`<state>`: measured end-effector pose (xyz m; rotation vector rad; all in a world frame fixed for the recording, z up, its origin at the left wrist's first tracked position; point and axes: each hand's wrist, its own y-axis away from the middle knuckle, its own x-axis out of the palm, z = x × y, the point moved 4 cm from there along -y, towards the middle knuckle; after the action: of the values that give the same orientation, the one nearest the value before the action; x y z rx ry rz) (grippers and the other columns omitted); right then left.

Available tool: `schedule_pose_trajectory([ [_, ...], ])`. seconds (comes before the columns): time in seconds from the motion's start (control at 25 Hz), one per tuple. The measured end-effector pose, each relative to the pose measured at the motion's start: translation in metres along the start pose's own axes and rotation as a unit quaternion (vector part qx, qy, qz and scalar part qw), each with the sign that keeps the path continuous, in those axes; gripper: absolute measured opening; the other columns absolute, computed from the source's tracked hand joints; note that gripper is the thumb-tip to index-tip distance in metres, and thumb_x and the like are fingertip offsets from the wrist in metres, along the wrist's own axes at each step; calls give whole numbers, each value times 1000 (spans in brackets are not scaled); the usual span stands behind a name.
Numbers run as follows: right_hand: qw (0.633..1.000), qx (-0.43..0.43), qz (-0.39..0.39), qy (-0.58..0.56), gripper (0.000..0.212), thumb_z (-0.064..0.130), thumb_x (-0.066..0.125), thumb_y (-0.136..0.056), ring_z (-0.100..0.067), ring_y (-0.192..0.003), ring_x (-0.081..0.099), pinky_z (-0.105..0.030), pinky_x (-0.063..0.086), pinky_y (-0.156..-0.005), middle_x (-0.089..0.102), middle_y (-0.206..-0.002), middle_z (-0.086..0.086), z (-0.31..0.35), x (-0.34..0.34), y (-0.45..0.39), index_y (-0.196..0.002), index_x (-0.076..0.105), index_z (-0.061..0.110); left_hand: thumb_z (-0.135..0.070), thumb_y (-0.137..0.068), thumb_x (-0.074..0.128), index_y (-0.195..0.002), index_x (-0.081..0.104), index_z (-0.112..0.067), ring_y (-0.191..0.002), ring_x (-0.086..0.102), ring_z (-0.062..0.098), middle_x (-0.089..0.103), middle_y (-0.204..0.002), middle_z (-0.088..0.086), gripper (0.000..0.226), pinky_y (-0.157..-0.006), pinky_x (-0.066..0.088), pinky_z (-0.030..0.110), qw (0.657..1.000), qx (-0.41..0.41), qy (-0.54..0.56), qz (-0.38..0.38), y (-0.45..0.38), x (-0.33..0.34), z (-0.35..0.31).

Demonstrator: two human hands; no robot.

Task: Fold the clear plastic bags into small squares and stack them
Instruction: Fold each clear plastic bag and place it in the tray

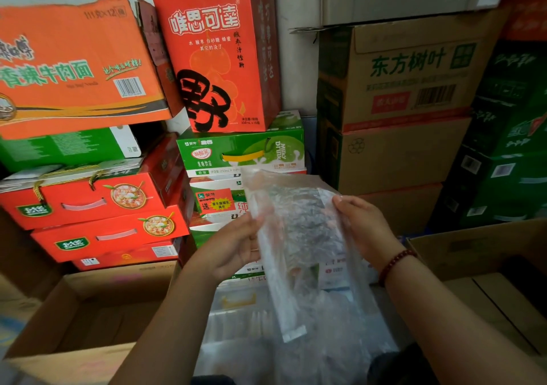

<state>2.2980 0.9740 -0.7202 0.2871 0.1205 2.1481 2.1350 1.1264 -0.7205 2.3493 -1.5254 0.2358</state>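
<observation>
Centrally, a clear plastic bag (299, 236) is held upright in the air between two hands. Left hand (233, 245): fingers closed on the bag's left edge. Right hand (361, 222), red bead bracelet (395, 264) at the wrist: fingers pinching the bag's upper right edge. More clear plastic (296, 340) lies heaped below. Stacked drink cartons (242, 154) stand behind; an open cardboard box (85, 310) sits at left.
</observation>
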Motion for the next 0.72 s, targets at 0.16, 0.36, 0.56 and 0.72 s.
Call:
schedule_pose_trajectory([
  [0.16,994,24,26,100,20,31,56,-94,-24,-96,62,-41,53,-85,66,-99,-5,2,0,1,-105,67,18,-5,-97,45,-116,60,-9,-70,71,13,75,-82,3,24,-61,58,25,992,15,-57,-110,-8,-9,2],
  [0.36,984,-6,106,143,33,12,59,-91,-24,-89,68,-38,57,-77,69,-102,-9,11,2,6,-123,58,17,-14,-96,55,-131,52,-16,-93,70,25,69,-110,11,35,-65,57,30,963,71,-141,-218,-6,-28,-8],
  [0.56,984,-100,91,116,44,9,56,-93,-4,-73,66,-15,50,-58,66,-97,2,23,4,14,-128,50,34,-29,-93,59,-121,61,-37,-109,61,19,61,-126,0,29,-93,52,43,938,138,-230,-219,0,-28,-17],
  [0.72,979,-109,111,133,24,13,54,-94,-9,-85,65,-16,51,-64,68,-104,-3,26,2,15,-112,66,23,-8,-80,72,-104,69,-28,-97,62,11,67,-101,-6,31,-76,50,18,957,125,-225,-133,7,-19,-21],
])
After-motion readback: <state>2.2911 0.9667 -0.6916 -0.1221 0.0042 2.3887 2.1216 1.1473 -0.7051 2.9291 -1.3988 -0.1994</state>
